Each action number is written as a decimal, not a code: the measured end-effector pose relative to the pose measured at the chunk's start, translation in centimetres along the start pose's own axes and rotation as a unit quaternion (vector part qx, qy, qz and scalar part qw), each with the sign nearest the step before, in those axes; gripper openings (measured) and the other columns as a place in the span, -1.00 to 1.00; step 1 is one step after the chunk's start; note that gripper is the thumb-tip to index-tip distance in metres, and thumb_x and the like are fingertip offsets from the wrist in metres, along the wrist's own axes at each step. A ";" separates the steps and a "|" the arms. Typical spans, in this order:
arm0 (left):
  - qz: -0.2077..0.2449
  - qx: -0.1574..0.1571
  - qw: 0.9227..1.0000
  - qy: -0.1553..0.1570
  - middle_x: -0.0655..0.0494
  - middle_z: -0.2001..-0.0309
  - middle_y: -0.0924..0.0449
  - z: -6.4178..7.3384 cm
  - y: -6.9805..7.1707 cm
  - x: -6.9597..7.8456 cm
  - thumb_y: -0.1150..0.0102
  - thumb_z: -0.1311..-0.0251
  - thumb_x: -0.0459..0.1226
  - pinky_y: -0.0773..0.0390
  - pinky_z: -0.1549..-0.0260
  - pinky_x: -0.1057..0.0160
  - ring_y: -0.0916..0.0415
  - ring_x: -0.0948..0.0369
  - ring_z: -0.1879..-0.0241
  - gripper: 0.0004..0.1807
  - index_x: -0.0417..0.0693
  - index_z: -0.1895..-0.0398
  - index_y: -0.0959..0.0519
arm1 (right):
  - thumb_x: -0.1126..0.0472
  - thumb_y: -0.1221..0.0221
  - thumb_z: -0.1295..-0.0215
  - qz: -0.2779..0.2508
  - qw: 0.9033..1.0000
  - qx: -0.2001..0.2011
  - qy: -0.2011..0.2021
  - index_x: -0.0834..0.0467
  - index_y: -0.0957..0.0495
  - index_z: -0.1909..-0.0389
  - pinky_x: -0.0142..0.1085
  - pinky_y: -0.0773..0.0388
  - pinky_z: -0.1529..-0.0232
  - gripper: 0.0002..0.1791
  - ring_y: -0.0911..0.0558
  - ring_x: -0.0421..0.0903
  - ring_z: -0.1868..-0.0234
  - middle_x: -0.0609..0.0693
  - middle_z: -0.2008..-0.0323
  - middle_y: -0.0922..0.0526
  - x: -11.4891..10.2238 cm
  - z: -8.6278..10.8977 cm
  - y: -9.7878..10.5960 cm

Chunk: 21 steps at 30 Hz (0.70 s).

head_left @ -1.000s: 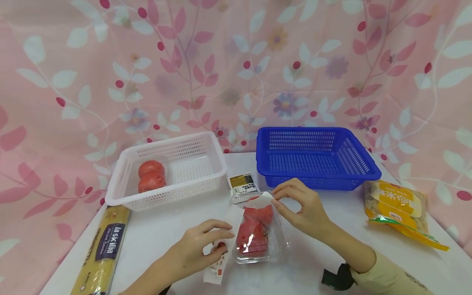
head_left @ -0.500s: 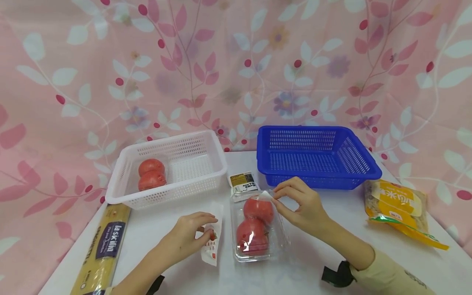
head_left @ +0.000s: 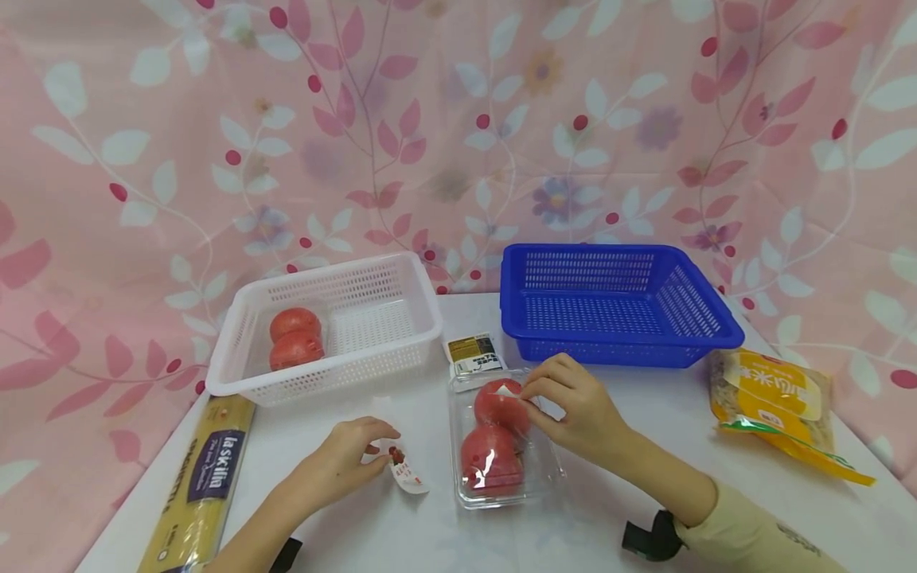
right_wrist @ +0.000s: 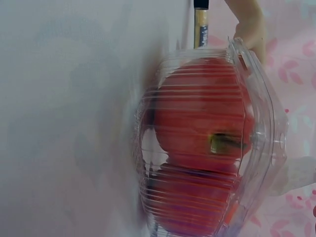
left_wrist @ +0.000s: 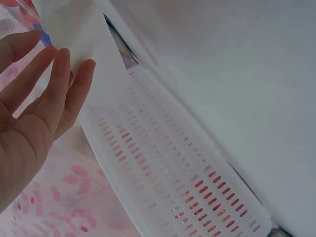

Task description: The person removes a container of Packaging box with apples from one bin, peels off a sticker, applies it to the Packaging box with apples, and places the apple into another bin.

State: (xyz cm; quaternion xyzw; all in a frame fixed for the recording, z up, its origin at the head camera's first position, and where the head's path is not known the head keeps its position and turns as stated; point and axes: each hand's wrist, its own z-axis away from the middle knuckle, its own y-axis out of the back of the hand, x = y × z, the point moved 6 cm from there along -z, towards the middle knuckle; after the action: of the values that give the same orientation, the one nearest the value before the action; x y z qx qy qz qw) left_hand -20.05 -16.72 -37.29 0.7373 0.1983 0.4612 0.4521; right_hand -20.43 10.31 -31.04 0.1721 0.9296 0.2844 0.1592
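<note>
My left hand (head_left: 344, 461) pinches a white paper label (head_left: 406, 471) with red print, left of a clear plastic clamshell box (head_left: 458, 430). In the left wrist view, the pale strip hangs beside the fingers (left_wrist: 59, 74). Two red tomatoes (head_left: 492, 459) lie inside the clamshell, which stands lengthwise in front of me. Over its far right corner, my right hand (head_left: 576, 402) pinches a small white paper piece (head_left: 507, 391) between thumb and forefinger. The right wrist view shows the clamshell's ribbed wall (right_wrist: 197, 94) and a green tomato stem (right_wrist: 224, 143).
A white basket (head_left: 251, 382) holding another pack of tomatoes (head_left: 296, 338) stands back left; a blue basket (head_left: 616, 350) is back right. A small packet (head_left: 473, 352) lies behind the clamshell. Spaghetti (head_left: 200, 485) lies at left, a yellow grain bag (head_left: 774, 406) at right.
My left hand has drawn away leftward with the label, which no longer overlaps the clamshell's left side. The white piece over the tomatoes has shrunk to a small bit at my right fingertips.
</note>
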 end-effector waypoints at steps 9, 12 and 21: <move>-0.010 -0.010 1.000 0.003 -0.04 0.19 -0.57 -0.3 -0.3 -0.7 -0.24 0.07 -0.50 -0.59 0.39 0.33 -0.58 0.08 0.29 -0.74 -0.27 0.22 -0.59 | 0.35 -0.37 0.16 0.022 0.999 -0.009 0.029 0.10 -0.59 0.47 -0.37 -0.50 0.23 -0.80 -0.48 -0.14 0.26 -0.11 0.37 -0.58 -0.5 0.4 -0.6; -0.017 -0.012 1.000 0.006 -0.04 0.19 -0.57 -0.4 -0.5 -0.7 -0.25 0.04 -0.47 -0.59 0.39 0.31 -0.58 0.07 0.31 -0.76 -0.26 0.22 -0.59 | 0.36 -0.37 0.18 0.023 0.998 -0.003 0.055 0.10 -0.57 0.49 -0.34 -0.50 0.25 -0.79 -0.48 -0.14 0.28 -0.11 0.40 -0.57 -0.7 0.6 -1.0; -0.064 -0.012 0.998 -0.018 0.02 0.16 -0.57 -0.9 -0.6 0.6 -0.27 -0.02 -0.33 -0.55 0.21 0.17 -0.53 0.08 0.16 -0.77 -0.17 0.20 -0.61 | 0.32 -0.34 0.12 0.026 0.998 -0.015 0.064 0.09 -0.57 0.50 -0.36 -0.48 0.24 -0.85 -0.47 -0.14 0.29 -0.12 0.39 -0.58 -1.0 1.3 -1.8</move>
State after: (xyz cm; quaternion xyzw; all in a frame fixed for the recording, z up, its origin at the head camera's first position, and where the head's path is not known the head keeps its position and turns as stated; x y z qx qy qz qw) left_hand -20.46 -15.51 -37.32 0.7258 0.2309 0.4202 0.4933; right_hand -19.41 9.14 -32.88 0.1749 0.9289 0.3123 0.0945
